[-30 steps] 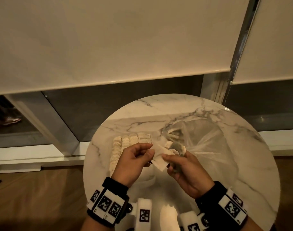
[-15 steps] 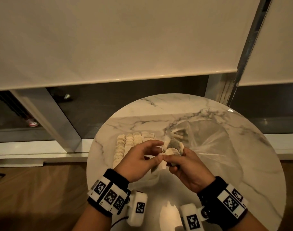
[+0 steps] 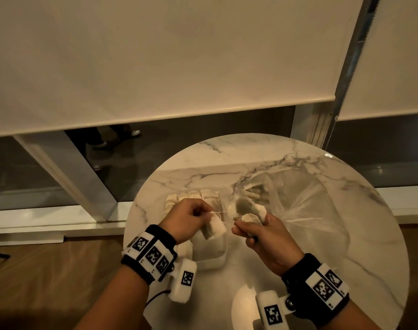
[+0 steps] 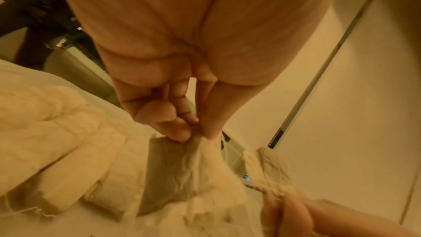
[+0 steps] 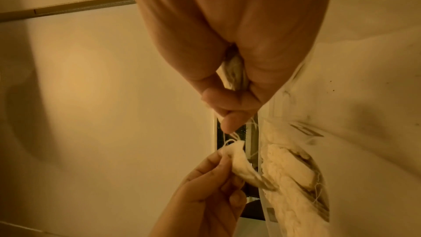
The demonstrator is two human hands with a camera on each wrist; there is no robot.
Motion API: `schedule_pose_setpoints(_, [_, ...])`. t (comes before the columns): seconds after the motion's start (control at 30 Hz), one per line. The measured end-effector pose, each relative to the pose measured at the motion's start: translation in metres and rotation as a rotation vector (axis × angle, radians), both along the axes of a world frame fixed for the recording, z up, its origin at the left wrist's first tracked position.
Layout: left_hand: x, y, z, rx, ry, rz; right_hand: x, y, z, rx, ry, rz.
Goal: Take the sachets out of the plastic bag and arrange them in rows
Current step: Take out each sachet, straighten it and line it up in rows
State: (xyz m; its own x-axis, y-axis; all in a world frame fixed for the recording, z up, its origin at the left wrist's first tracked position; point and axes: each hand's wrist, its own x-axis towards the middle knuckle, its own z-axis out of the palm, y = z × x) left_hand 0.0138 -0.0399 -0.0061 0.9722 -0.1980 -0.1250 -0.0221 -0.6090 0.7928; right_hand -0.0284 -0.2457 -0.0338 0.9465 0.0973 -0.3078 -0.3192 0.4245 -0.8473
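Observation:
My left hand [image 3: 206, 214] pinches the top corner of one cream sachet [image 3: 215, 229], which hangs below the fingers [image 4: 180, 129]; the same sachet [image 4: 182, 174] shows in the left wrist view. My right hand [image 3: 241, 226] grips a bundle of several sachets [image 3: 248, 207] in its fist and pinches thin threads. Threads [image 3: 221, 213] stretch between the two hands. Rows of sachets [image 3: 191, 196] lie on the round marble table [image 3: 286, 163] behind my left hand. The clear plastic bag [image 3: 310, 206] lies on the table to the right, with more sachets [image 3: 253, 190] at its mouth.
A white rectangular container [image 3: 211, 253] stands on the table under my hands. The table edge [image 3: 129, 225] curves close to my left wrist. Roller blinds [image 3: 155, 55] and a window frame [image 3: 67, 177] stand behind the table, with wooden floor [image 3: 48, 282] at the left.
My hands were together on the bundle; now they have pulled apart, the left taking one sachet away to the left while threads stretch between them.

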Motion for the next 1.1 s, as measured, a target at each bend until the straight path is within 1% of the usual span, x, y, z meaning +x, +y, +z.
schedule_pose_setpoints(0.1, [0.017, 0.005, -0.002, 0.057, 0.063, 0.112, -0.001, -0.001, -0.005, 0.008, 0.035, -0.023])
schedule_pose_setpoints(0.2, [0.031, 0.004, -0.005, 0.137, 0.082, 0.147, -0.001, -0.003, -0.007, 0.012, 0.038, -0.032])
schedule_pose_setpoints(0.43, [0.042, -0.003, -0.004, 0.129, 0.083, 0.081, 0.003, -0.013, -0.014, -0.004, 0.039, -0.057])
schedule_pose_setpoints(0.67, [0.044, 0.001, -0.002, 0.258, 0.080, 0.024, 0.006, -0.028, -0.021, -0.084, 0.009, -0.150])
schedule_pose_setpoints(0.8, [0.043, -0.001, 0.001, 0.359, 0.039, -0.023, 0.006, -0.033, -0.023, -0.089, -0.001, -0.157])
schedule_pose_setpoints(0.87, [0.041, -0.007, 0.005, 0.329, 0.024, -0.088, 0.006, -0.032, -0.024, -0.099, -0.003, -0.144])
schedule_pose_setpoints(0.97, [0.036, -0.018, 0.014, 0.163, 0.011, -0.197, 0.005, -0.030, -0.026, -0.105, -0.008, -0.132])
schedule_pose_setpoints(1.1, [0.035, -0.027, 0.018, 0.075, -0.004, -0.185, 0.005, -0.030, -0.027, -0.104, -0.002, -0.130])
